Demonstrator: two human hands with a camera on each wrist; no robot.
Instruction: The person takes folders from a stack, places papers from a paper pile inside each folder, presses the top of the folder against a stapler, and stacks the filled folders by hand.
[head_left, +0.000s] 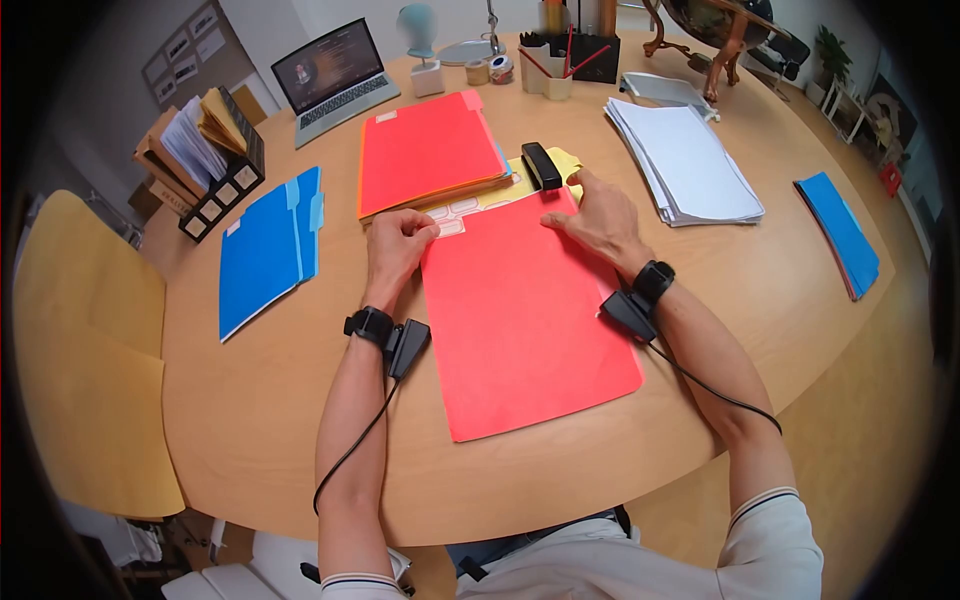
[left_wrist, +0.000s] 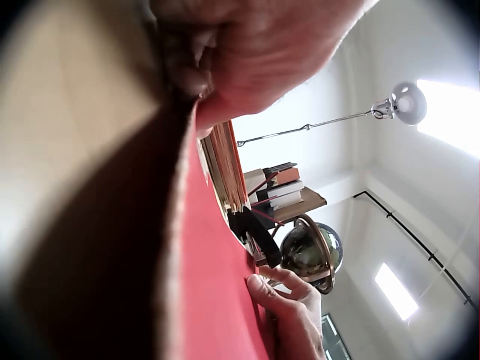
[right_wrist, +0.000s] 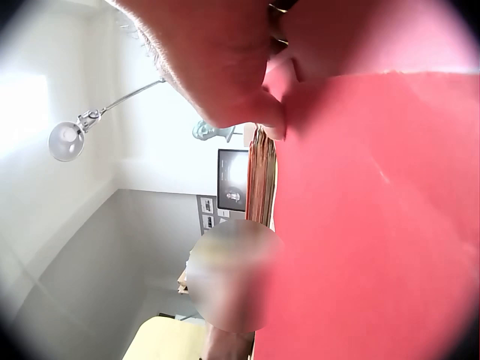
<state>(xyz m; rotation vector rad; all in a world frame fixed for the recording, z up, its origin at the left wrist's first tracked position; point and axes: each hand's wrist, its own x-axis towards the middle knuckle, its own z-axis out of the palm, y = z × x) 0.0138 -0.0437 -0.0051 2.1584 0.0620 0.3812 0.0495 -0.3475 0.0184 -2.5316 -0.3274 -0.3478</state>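
Note:
A red file folder (head_left: 530, 320) lies in front of the person, its far edge between the two hands. At its far left corner the left hand (head_left: 393, 250) pinches the edge, beside a small white label with a red border (head_left: 452, 227). That edge of the folder is raised over a dark shadow in the left wrist view. The right hand (head_left: 602, 222) grips the far right corner, its thumb (right_wrist: 266, 120) on the red face. Just beyond the folder are a yellow sheet with labels (head_left: 490, 196) and a black stapler (head_left: 541, 167). The folder covers part of the sheet.
Behind stands a stack of red-topped folders (head_left: 430, 145). Blue folders (head_left: 268, 250) and a file box (head_left: 225, 190) are at the left, near a laptop (head_left: 335, 85). White papers (head_left: 685, 165) and a blue stack (head_left: 840, 235) lie right. Pen holders (head_left: 550, 85) stand at the back.

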